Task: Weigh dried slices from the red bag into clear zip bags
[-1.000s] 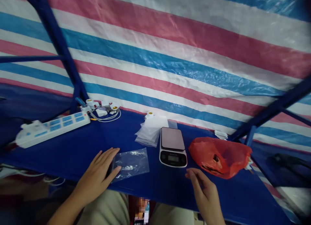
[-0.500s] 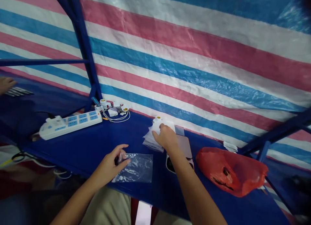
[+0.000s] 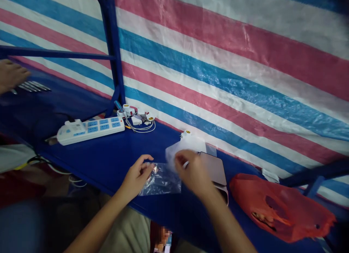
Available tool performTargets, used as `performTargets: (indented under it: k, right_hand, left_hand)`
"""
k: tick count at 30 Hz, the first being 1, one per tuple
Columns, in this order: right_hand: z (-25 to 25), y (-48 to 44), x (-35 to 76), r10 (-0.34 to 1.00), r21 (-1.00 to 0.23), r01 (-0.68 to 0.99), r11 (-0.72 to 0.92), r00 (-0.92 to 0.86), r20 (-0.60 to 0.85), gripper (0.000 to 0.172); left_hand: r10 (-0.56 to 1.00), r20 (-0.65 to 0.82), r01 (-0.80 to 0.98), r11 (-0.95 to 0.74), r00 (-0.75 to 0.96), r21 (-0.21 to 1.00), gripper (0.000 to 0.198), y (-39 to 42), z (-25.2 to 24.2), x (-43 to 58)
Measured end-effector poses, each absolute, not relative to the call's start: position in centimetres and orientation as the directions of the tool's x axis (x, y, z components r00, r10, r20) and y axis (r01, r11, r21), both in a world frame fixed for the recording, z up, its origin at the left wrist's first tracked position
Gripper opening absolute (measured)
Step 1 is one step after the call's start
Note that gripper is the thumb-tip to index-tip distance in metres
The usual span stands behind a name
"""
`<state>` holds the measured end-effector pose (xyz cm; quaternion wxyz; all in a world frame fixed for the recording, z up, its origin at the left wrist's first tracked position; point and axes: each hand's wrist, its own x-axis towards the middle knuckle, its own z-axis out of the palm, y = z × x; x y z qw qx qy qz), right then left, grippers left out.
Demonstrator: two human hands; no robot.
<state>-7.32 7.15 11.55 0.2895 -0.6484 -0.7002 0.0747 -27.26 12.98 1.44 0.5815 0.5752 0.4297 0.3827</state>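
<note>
My left hand [image 3: 136,176] pinches the left edge of a clear plastic bag [image 3: 163,180] that lies on the blue table [image 3: 109,162]. My right hand [image 3: 192,173] is blurred by motion and hovers over the right side of that bag, closed on a small white item that I cannot name. Behind it lies a stack of clear bags [image 3: 180,151]. A small kitchen scale [image 3: 216,173] sits right of my right hand, partly hidden by the wrist.
A red plastic bag [image 3: 278,209] lies at the right. A white power strip [image 3: 89,129] with white plugs and cables [image 3: 137,120] lies at the back left. Another person's hand [image 3: 11,75] with metal rods shows at the far left. A striped tarp [image 3: 218,63] and blue frame poles back the table.
My right hand went from the table front to the stack of bags, then drew back over the clear bag with something white. My left hand lifted from flat to a pinch on the bag.
</note>
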Motion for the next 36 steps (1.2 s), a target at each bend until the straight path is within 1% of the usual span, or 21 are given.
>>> performTargets:
  k: [1, 4, 6, 9, 11, 12, 13, 14, 15, 16, 17, 18, 20, 22, 23, 25, 27, 30, 33, 35, 36]
  right_hand:
    - [10.4, 6.6, -9.3, 0.954, -0.483, 0.857, 0.179, -0.032, 0.298, 0.016]
    - [6.8, 5.6, -14.3, 0.958, -0.522, 0.841, 0.139, 0.019, 0.285, 0.016]
    - [5.6, 5.3, -16.1, 0.961, -0.557, 0.822, 0.117, 0.049, 0.274, 0.018]
    - [5.8, 5.3, -15.9, 0.969, -0.613, 0.771, 0.174, -0.024, 0.245, 0.019]
    - [6.6, 5.9, -13.9, 0.967, -0.611, 0.776, 0.157, 0.005, 0.255, 0.018]
    - [7.0, 6.4, -12.5, 0.960, -0.580, 0.809, 0.102, 0.073, 0.271, 0.019]
    - [7.2, 7.1, -11.0, 0.931, -0.517, 0.856, -0.008, 0.194, 0.309, 0.021]
    - [7.3, 7.8, -9.5, 0.907, -0.422, 0.901, -0.106, 0.262, 0.331, 0.027]
    - [7.3, 8.6, -8.1, 0.912, -0.325, 0.932, -0.163, 0.268, 0.311, 0.032]
    - [7.3, 9.3, -6.8, 0.932, -0.248, 0.950, -0.189, 0.253, 0.260, 0.028]
    - [7.3, 9.9, -5.9, 0.947, -0.202, 0.960, -0.194, 0.238, 0.218, 0.023]
    - [7.2, 10.3, -5.3, 0.952, -0.201, 0.960, -0.193, 0.233, 0.200, 0.022]
    - [7.4, 10.3, -5.4, 0.925, -0.311, 0.932, -0.185, 0.272, 0.266, 0.024]
    - [7.6, 9.5, -7.2, 0.891, -0.460, 0.881, -0.106, 0.290, 0.350, 0.022]
    - [7.7, 8.8, -8.6, 0.896, -0.510, 0.859, -0.047, 0.261, 0.358, 0.021]
    - [7.7, 7.6, -11.6, 0.945, -0.522, 0.850, 0.070, 0.111, 0.307, 0.023]
    - [7.5, 6.7, -14.1, 0.974, -0.534, 0.834, 0.138, -0.015, 0.227, 0.022]
    - [7.4, 6.3, -15.4, 0.978, -0.621, 0.765, 0.170, -0.051, 0.204, 0.018]
    - [7.9, 6.4, -14.6, 0.979, -0.641, 0.743, 0.190, -0.093, 0.181, 0.018]
    - [8.2, 6.7, -13.3, 0.973, -0.659, 0.716, 0.230, -0.178, 0.147, 0.015]
    - [8.2, 7.0, -12.4, 0.973, -0.668, 0.708, 0.230, -0.176, 0.150, 0.015]
  left_hand:
    - [0.936, -0.090, -0.011, 0.099, 0.340, 0.995, 0.047, 12.7, 1.5, -26.9]
    - [0.925, -0.154, -0.174, 0.225, 0.347, 0.959, 0.043, 12.0, 1.6, -26.2]
    - [0.921, -0.193, -0.229, 0.279, 0.338, 0.933, 0.047, 11.6, 1.6, -26.4]
    - [0.931, -0.195, -0.151, 0.251, 0.309, 0.956, 0.049, 11.6, 1.8, -27.2]
    - [0.935, -0.192, -0.058, 0.218, 0.300, 0.974, 0.052, 12.0, 2.0, -28.0]
    - [0.935, -0.196, -0.034, 0.215, 0.295, 0.976, 0.057, 12.3, 2.0, -28.4]
    - [0.936, -0.198, -0.026, 0.215, 0.292, 0.976, 0.064, 12.7, 2.0, -28.8]
    - [0.939, -0.189, -0.031, 0.206, 0.287, 0.978, 0.070, 13.1, 2.0, -29.3]
    - [0.946, -0.168, -0.041, 0.186, 0.278, 0.982, 0.073, 13.4, 2.0, -29.7]
    - [0.954, -0.140, -0.053, 0.160, 0.265, 0.986, 0.072, 13.8, 1.9, -30.0]
    - [0.962, -0.115, -0.056, 0.133, 0.249, 0.990, 0.067, 14.0, 1.7, -30.3]
    - [0.967, -0.099, -0.047, 0.114, 0.236, 0.992, 0.058, 14.2, 1.6, -30.6]
    - [0.969, -0.084, -0.011, 0.089, 0.230, 0.996, 0.041, 14.5, 1.3, -30.6]
    - [0.964, -0.089, 0.026, 0.085, 0.250, 0.996, 0.032, 14.4, 1.1, -30.2]
    - [0.961, -0.097, 0.030, 0.092, 0.259, 0.995, 0.030, 14.2, 1.2, -29.9]
    - [0.954, -0.117, -0.011, 0.125, 0.276, 0.992, 0.031, 13.7, 1.4, -29.0]
    - [0.941, -0.156, -0.070, 0.185, 0.300, 0.980, 0.038, 13.2, 1.8, -28.3]
    - [0.893, -0.231, -0.132, 0.302, 0.386, 0.944, 0.051, 12.5, 2.3, -27.8]
    - [0.855, -0.232, -0.153, 0.335, 0.463, 0.930, 0.049, 12.4, 2.4, -27.9]
    - [0.881, -0.222, -0.126, 0.298, 0.417, 0.946, 0.044, 12.6, 2.4, -28.0]
    - [0.903, -0.224, -0.105, 0.279, 0.367, 0.955, 0.042, 12.8, 2.4, -28.1]
